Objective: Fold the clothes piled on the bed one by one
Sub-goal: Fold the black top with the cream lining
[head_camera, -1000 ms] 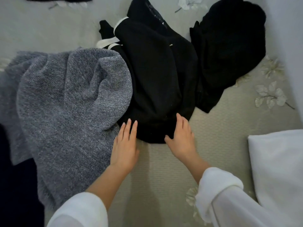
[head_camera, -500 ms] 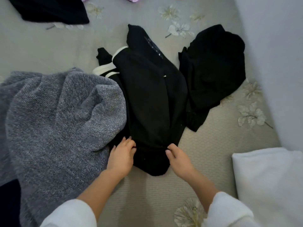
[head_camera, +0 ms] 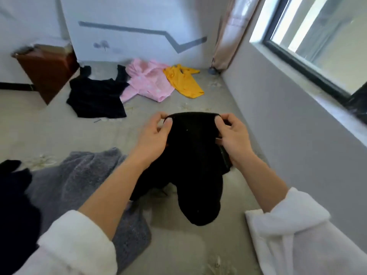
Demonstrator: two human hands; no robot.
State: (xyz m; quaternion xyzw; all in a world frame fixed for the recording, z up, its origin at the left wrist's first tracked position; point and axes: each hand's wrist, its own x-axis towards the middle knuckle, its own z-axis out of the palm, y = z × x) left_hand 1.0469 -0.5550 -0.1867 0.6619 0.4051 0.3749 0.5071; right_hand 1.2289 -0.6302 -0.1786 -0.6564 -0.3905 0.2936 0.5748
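Observation:
A black garment (head_camera: 193, 155) hangs in the air above the bed (head_camera: 178, 245), its lower end drooping down to the sheet. My left hand (head_camera: 154, 135) pinches its top edge on the left, and my right hand (head_camera: 232, 135) pinches the same edge on the right. A grey knit sweater (head_camera: 79, 181) lies crumpled on the bed at the lower left, partly under my left forearm.
Farther up the bed lie a black top (head_camera: 97, 100), a pink garment (head_camera: 147, 82) and a yellow shirt (head_camera: 184, 82). Another dark garment (head_camera: 12, 195) sits at the left edge. A brown nightstand (head_camera: 47, 70) stands at the bed's far left. A wall with a window (head_camera: 317, 46) runs along the right.
Both hands went from resting flat on the black garment to gripping its near edge, then lifted it off the bed. The view tilted up, showing the room.

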